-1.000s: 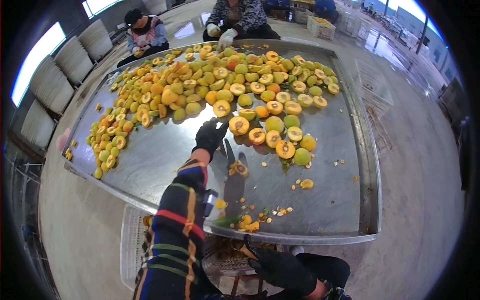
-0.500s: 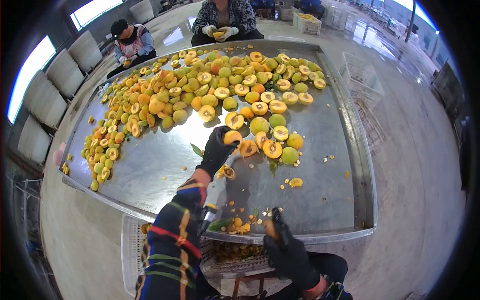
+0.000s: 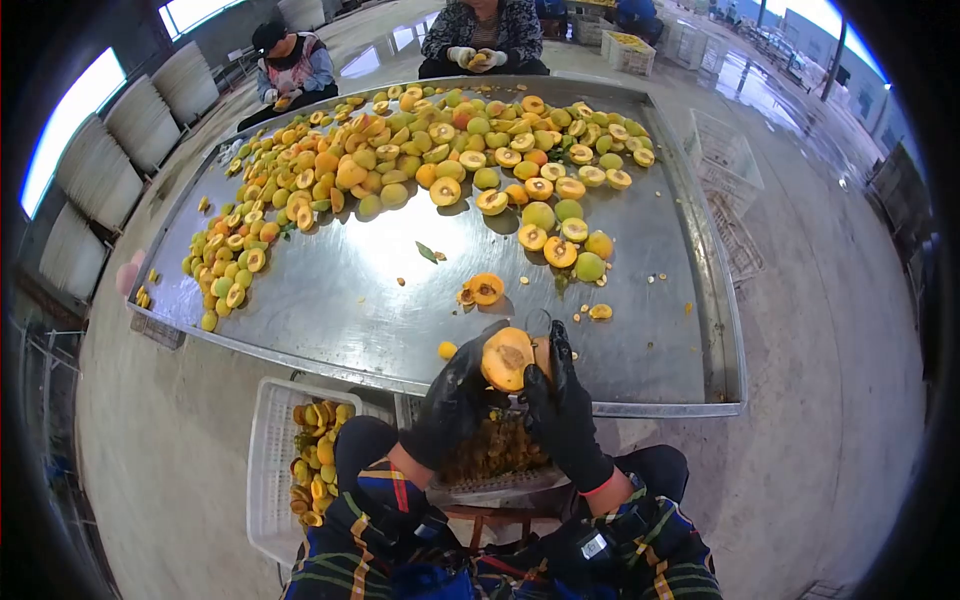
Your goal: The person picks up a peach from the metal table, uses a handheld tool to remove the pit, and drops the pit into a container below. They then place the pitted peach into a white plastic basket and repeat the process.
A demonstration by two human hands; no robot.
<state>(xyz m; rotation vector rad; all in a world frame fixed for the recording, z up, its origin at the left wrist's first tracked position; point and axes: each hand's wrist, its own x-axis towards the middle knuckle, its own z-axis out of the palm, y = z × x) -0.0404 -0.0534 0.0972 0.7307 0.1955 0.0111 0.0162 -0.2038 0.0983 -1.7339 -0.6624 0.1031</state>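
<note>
In my black-gloved left hand (image 3: 452, 400) is a yellow-orange peach half (image 3: 506, 359), its cut face turned up and showing the hollow at its centre. My right hand (image 3: 568, 415), also in a black glove, grips a small tool with a thin wire loop (image 3: 539, 321) and a brownish handle (image 3: 542, 353). The loop stands up beside the fruit, close to its edge. Both hands are together over the near edge of the metal table (image 3: 620, 345). Just beyond them lies another orange peach half (image 3: 486, 289) on the metal.
A heap of whole and halved peaches (image 3: 370, 160) covers the table's far side. Peach halves fill part of a white crate (image 3: 262, 480) at lower left. Brownish scraps (image 3: 490, 447) sit in a container below my hands. Two people (image 3: 482, 40) (image 3: 290, 68) handle fruit across the table.
My left hand has drawn back from the fruit with a peach half. My right hand has risen with the tool to meet it. The view has shifted.
</note>
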